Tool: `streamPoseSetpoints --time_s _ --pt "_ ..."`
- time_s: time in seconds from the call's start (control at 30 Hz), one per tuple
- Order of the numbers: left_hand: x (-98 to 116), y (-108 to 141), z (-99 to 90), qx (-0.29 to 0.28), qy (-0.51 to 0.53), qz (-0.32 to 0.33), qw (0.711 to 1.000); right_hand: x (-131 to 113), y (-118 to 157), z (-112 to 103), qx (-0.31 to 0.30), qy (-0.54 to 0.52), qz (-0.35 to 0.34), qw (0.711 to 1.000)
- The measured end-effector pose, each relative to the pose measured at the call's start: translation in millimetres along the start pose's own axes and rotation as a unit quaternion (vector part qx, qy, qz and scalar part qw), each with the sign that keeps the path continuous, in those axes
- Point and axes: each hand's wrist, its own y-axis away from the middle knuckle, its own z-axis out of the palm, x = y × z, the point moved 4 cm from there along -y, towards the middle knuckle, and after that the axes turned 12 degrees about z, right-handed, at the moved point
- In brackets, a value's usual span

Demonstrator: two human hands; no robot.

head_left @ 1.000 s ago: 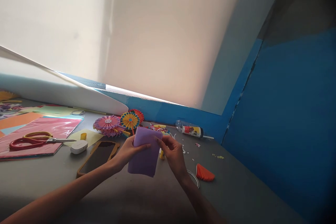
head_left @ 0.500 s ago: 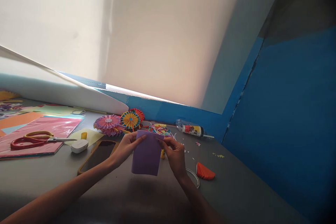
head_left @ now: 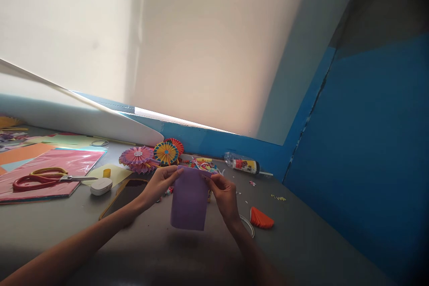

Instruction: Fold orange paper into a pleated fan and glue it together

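A purple sheet of paper (head_left: 189, 201) hangs upright above the grey table, its lower edge curling slightly. My left hand (head_left: 164, 183) pinches its top left corner between thumb and fingers. At the top right corner my right hand (head_left: 224, 194) pinches it the same way. A narrow strip along the top edge seems folded over between the hands. Behind the paper lie colourful paper scraps (head_left: 206, 166), partly hidden. Beyond my left hand stand paper rosettes: a pink and purple one (head_left: 138, 158) and a yellow and blue one (head_left: 166, 153).
Left are red-handled scissors (head_left: 43, 178) on a pink paper pack (head_left: 77, 165), a white case (head_left: 101, 186), a yellow cap (head_left: 107, 173) and a phone (head_left: 124, 196). Right are an orange folded fan (head_left: 262, 218), a white ring (head_left: 247, 225) and a bottle (head_left: 244, 165) near the blue wall.
The purple paper has shifted slightly right and its lower edge hangs a little lower. Both hands keep their pinch, and a strip at its top now looks folded.
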Motion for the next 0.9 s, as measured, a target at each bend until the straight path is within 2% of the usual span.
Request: streamPoseSetpoints --time_s 0.2,0.33,0.5,0.67,0.77,0.9 --pt "-6.2 -2.4 -5.6 -0.004 -0.050 0.032 0.998 -1.2 -1.1 -2.2 -0.004 0.018 -0.006 1.000" --pt "-7.4 -1.0 -5.1 0.001 -0.059 0.030 0.998 -2.7 -2.4 -6.3 0.000 0.033 -0.011 0.999" --pt "-14.4 -0.8 1.7 -0.066 -0.021 0.003 0.998 -4.2 -5.1 -13.9 0.021 0.050 -0.023 0.998" --pt "-19.2 -1.0 3.6 -0.095 -0.014 -0.001 0.995 -6.1 -5.5 -17.3 0.037 0.066 -0.037 0.996" --pt "-23.7 -0.4 7.4 -0.131 -0.010 -0.008 0.991 -6.5 -5.3 -18.7 0.045 0.067 -0.042 0.996" --pt "-35.1 -0.8 9.0 -0.134 -0.026 -0.004 0.991 -4.9 -6.4 -20.5 0.047 0.060 -0.042 0.996"
